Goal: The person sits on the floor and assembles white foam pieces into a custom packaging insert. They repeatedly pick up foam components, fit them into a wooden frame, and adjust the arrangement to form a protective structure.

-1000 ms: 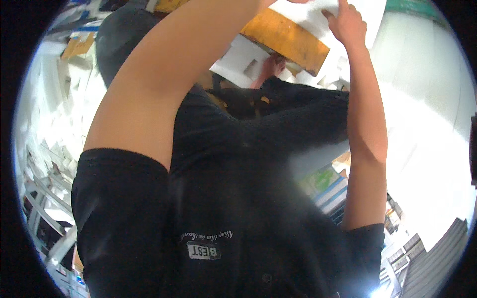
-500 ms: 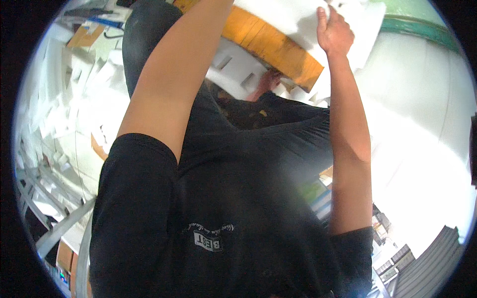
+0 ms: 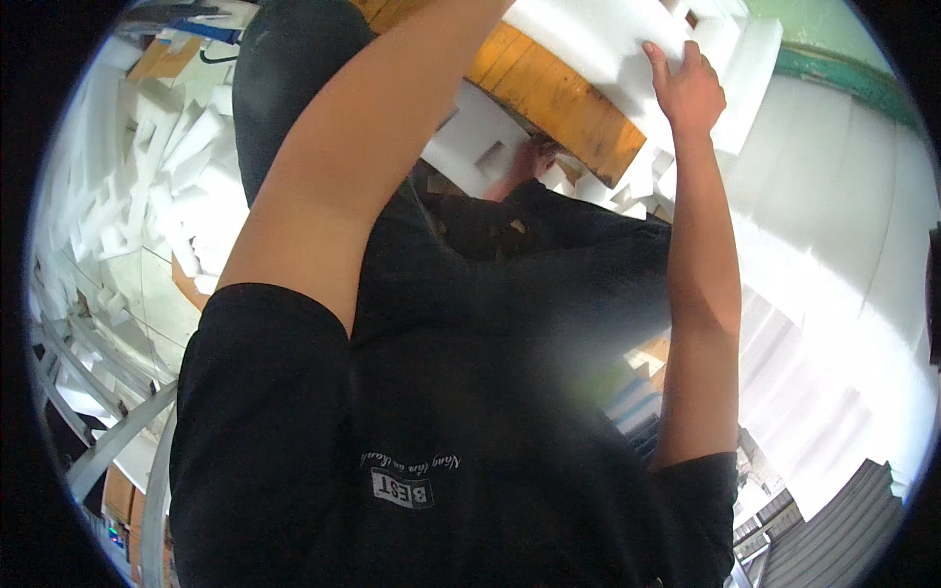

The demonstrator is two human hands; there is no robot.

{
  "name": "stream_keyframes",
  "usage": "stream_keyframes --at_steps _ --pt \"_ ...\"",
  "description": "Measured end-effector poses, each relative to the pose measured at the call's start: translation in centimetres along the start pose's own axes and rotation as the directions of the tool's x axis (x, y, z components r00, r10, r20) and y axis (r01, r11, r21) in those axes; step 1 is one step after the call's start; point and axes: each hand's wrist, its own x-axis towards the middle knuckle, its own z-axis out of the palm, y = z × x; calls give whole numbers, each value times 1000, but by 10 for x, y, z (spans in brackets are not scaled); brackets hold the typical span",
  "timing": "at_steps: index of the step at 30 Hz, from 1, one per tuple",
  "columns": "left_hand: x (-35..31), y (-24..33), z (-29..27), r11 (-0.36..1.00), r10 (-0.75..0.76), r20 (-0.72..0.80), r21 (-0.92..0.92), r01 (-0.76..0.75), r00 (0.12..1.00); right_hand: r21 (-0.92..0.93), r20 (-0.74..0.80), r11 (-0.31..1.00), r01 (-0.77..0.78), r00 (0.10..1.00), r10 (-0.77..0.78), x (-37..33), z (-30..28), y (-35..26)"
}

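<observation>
My left forearm (image 3: 343,147) reaches up past the top edge of the view, so my left hand is out of sight. My right hand (image 3: 691,90) lies against a white foam block (image 3: 618,44), thumb spread away from the other fingers, which are partly bent. No object shows inside its grasp. The foam rests over a yellow-orange wooden bench edge (image 3: 569,98). Below that edge is a white piece with rectangular slots (image 3: 475,142), beside a blurred reddish limb-like shape (image 3: 524,171).
Many white foam offcuts (image 3: 186,167) are heaped on the floor at the left. Metal frame bars (image 3: 123,441) stand at lower left. A dark rounded object (image 3: 284,88) is near my left arm. Pale wall panels (image 3: 823,147) and a grey corrugated sheet (image 3: 833,529) are at the right.
My right hand has shifted slightly right and nearer to me, with its fingers still apart. My left forearm has moved a little to the right. The whole view has shifted slightly.
</observation>
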Motion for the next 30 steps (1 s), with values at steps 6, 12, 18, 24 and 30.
stream_keyframes --at_steps 6,12,18,24,30 --pt "11 -21 -6 997 69 35 -43 -67 997 76 47 975 207 976 -211 19 -13 -8" --pt "-3 -16 10 992 73 -126 111 -59 989 238 -43 937 257 966 -254 34 -21 -36" --pt "0 -43 11 1000 2 -119 3 -2 993 104 142 963 250 954 -263 42 -15 -41" --pt "1 -8 6 971 -92 -79 213 107 993 161 172 961 226 952 -253 52 -20 -51" --pt "17 -27 -5 993 -85 142 -65 95 986 222 178 954 200 954 -241 49 -29 -64"
